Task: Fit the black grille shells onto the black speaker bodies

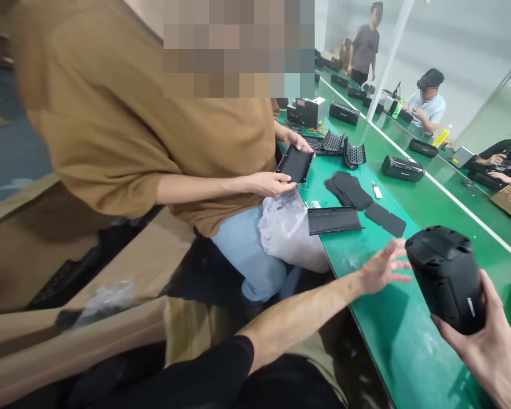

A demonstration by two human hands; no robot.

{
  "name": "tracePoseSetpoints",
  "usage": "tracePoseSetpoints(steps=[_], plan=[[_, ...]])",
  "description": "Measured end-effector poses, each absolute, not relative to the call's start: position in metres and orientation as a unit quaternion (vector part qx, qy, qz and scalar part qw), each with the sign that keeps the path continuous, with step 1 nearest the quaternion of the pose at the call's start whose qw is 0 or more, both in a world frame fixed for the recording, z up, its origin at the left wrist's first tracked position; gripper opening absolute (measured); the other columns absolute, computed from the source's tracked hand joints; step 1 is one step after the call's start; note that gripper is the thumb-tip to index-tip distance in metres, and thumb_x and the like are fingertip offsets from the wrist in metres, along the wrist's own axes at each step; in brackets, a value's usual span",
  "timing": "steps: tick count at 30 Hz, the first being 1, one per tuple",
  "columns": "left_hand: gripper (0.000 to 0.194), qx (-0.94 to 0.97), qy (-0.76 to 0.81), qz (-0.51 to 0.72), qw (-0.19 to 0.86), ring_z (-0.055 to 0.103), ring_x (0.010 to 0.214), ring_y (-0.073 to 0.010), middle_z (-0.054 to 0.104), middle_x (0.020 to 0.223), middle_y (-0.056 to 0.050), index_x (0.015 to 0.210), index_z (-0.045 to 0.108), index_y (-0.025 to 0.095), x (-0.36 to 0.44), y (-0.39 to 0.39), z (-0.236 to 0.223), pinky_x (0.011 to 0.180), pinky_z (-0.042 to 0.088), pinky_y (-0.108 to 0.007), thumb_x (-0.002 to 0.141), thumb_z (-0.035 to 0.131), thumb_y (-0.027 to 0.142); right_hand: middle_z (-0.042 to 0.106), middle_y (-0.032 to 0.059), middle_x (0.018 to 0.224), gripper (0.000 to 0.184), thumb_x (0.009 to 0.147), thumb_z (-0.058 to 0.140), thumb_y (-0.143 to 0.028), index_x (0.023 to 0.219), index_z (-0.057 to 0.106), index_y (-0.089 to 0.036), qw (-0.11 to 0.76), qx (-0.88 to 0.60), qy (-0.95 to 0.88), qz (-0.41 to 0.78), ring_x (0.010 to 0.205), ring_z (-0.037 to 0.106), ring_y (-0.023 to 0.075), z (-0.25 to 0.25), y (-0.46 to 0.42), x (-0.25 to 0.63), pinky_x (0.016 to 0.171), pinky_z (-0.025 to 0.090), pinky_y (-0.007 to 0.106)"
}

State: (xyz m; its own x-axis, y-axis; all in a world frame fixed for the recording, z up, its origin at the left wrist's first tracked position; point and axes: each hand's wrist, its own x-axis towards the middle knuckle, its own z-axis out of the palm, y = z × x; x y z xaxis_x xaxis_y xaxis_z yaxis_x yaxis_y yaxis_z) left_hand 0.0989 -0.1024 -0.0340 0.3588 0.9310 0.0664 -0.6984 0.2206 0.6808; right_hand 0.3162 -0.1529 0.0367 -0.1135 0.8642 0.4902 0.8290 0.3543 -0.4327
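Note:
A black portable speaker (445,284) with rounded sides and a small pale logo is held tilted above the green table, at the right of the head view. My right hand (488,335) grips it from below and the right, thumb on the near side. My left hand (385,267) reaches across with fingers spread, close to the speaker's left side; whether the fingertips touch it I cannot tell. Beyond my left hand, a shallow black panel (335,220) and several flat black sheets (350,190) lie on the table.
At my left, a co-worker in a brown shirt (204,130) holds another black panel (296,163). Perforated black grilles (333,143) and more speakers (403,168) stand on the green table (392,341). Other people work along its far side. Cardboard (153,250) is at the left.

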Motion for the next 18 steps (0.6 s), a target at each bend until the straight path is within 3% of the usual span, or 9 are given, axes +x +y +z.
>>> tracePoseSetpoints(steps=[1,3,6,9,12,14,18], plan=[[0.118,0.378,0.176,0.564,0.713,0.047,0.149,-0.0415,0.034,0.173,-0.016,0.156,0.052,0.030,0.084,-0.101,-0.026,0.118,0.042,-0.062,0.059,0.082,0.090,0.066,0.0167,0.136,0.113,0.069,0.081,-0.070,0.165,0.042,-0.025,0.297,-0.561,-0.773,-0.004,0.117,0.067,0.0430,0.038,-0.152,0.324,0.093,0.055,0.057],[0.116,0.521,0.193,0.555,0.619,0.039,0.155,-0.0407,0.038,0.172,-0.012,0.154,0.057,0.032,0.061,-0.100,-0.011,0.128,0.032,-0.056,0.054,0.094,0.077,0.066,0.0156,0.138,0.099,0.075,0.073,-0.066,0.163,0.047,-0.029,0.221,-0.541,-0.811,-0.042,0.116,0.068,0.0442,0.038,-0.149,0.335,0.090,0.055,0.058],[0.104,0.621,0.248,0.523,0.529,0.047,0.149,-0.0388,0.050,0.162,-0.010,0.150,0.063,0.030,0.049,-0.102,-0.003,0.130,0.031,-0.050,0.057,0.100,0.058,0.066,0.0162,0.139,0.090,0.081,0.065,-0.063,0.162,0.047,-0.028,0.189,-0.523,-0.830,-0.037,0.117,0.067,0.0448,0.030,-0.146,0.338,0.092,0.054,0.060],[0.103,0.603,0.276,0.538,0.520,0.057,0.135,-0.0357,0.057,0.153,-0.010,0.154,0.059,0.028,0.048,-0.105,-0.013,0.122,0.043,-0.046,0.062,0.096,0.055,0.056,0.0201,0.153,0.103,0.076,0.075,-0.072,0.162,0.046,-0.023,0.248,-0.523,-0.816,0.004,0.137,0.055,0.0473,0.019,-0.150,0.346,0.112,0.044,0.065],[0.110,0.558,0.264,0.536,0.575,0.065,0.116,-0.0307,0.067,0.131,-0.009,0.160,0.049,0.028,0.044,-0.104,-0.026,0.105,0.054,-0.042,0.063,0.094,0.052,0.041,0.0207,0.167,0.128,0.067,0.082,-0.079,0.169,0.031,-0.020,0.335,-0.586,-0.729,0.113,0.152,0.039,0.0469,0.010,-0.165,0.355,0.124,0.032,0.063],[0.111,0.540,0.245,0.529,0.607,0.067,0.111,-0.0285,0.067,0.124,-0.007,0.161,0.045,0.029,0.041,-0.102,-0.029,0.098,0.056,-0.039,0.063,0.093,0.050,0.040,0.0173,0.169,0.125,0.072,0.082,-0.075,0.170,0.024,-0.024,0.369,-0.607,-0.669,0.218,0.151,0.042,0.0435,0.008,-0.178,0.353,0.124,0.032,0.059],[0.108,0.535,0.235,0.525,0.618,0.066,0.111,-0.0279,0.067,0.125,-0.007,0.158,0.047,0.028,0.040,-0.100,-0.027,0.098,0.055,-0.037,0.063,0.093,0.047,0.045,0.0163,0.164,0.106,0.075,0.085,-0.064,0.161,0.038,-0.024,0.439,-0.594,-0.621,0.263,0.143,0.049,0.0410,0.015,-0.197,0.334,0.120,0.036,0.054]])
